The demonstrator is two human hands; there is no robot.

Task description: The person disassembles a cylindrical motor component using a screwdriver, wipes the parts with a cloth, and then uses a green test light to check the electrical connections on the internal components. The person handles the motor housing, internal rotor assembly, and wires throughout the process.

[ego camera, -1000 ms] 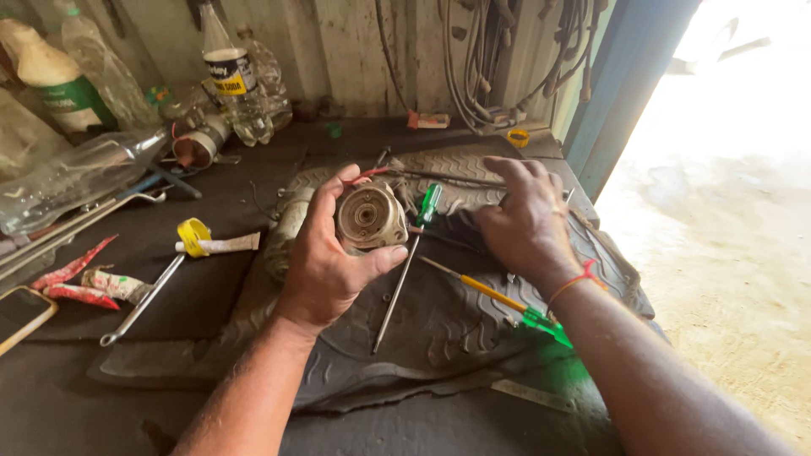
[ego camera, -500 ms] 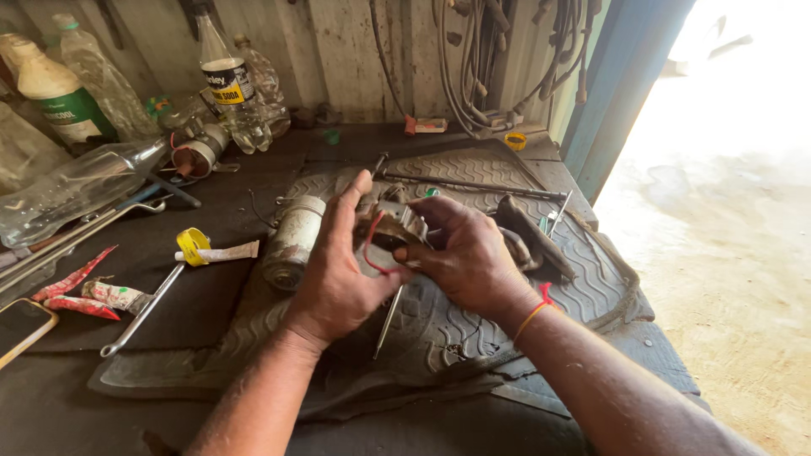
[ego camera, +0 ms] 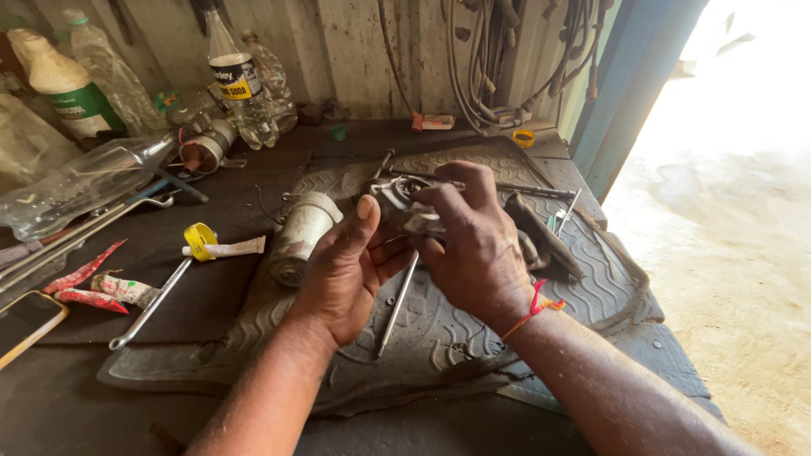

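Observation:
My left hand (ego camera: 346,270) and my right hand (ego camera: 477,245) are both closed around a small grey metal motor part (ego camera: 404,205), held above a ribbed black rubber mat (ego camera: 583,279). The right hand covers most of the part from the right; a red thread is tied on that wrist. The left thumb stands up beside the part. A grey cylindrical motor housing (ego camera: 300,232) lies on the mat just left of my left hand. A long thin metal rod (ego camera: 395,308) lies on the mat under my hands.
Plastic bottles (ego camera: 241,84) stand at the back left. A yellow-capped tube (ego camera: 221,247), a spanner (ego camera: 148,308), red sachets (ego camera: 80,274) and a phone (ego camera: 25,325) lie on the left. Cables (ego camera: 486,67) hang on the wall. A doorway to sunlit ground opens on the right.
A second ago my left hand held the round part alone while my right hand rested on the mat. The right hand came over and now grips the part together with the left.

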